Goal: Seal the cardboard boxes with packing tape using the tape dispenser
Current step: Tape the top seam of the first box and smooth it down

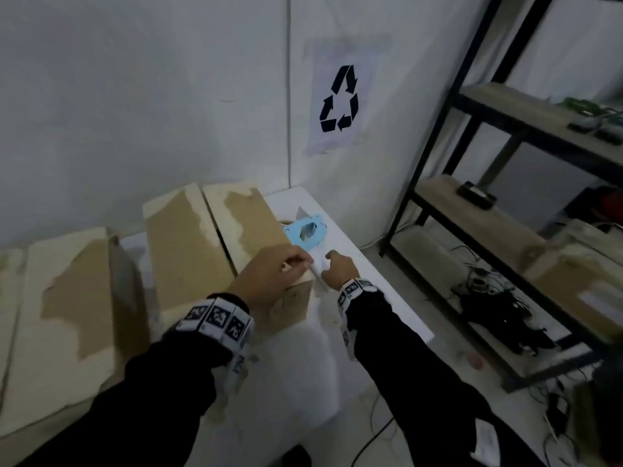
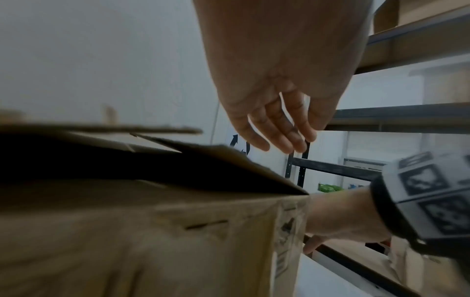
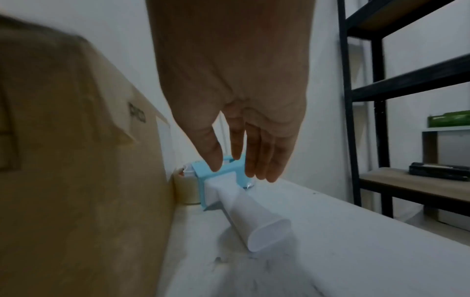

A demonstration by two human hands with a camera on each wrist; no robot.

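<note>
A blue tape dispenser [image 1: 305, 230] with a white handle [image 3: 254, 217] lies on the white table [image 1: 381, 298], right beside a cardboard box [image 1: 202, 247] whose top flaps are down. A tape roll [image 3: 185, 191] sits in the dispenser against the box's side. My right hand [image 3: 241, 170] hovers just above the handle with straight fingers and holds nothing. My left hand [image 1: 286, 264] is over the box's near right corner. In the left wrist view the left hand [image 2: 279, 136] hangs relaxed above the flap edge, empty.
A second, larger cardboard box [image 1: 67, 315] stands to the left. A black metal shelf rack [image 1: 488, 214] with small items fills the right side, with cables on the floor below. A recycling sign [image 1: 340, 99] hangs on the wall behind the table.
</note>
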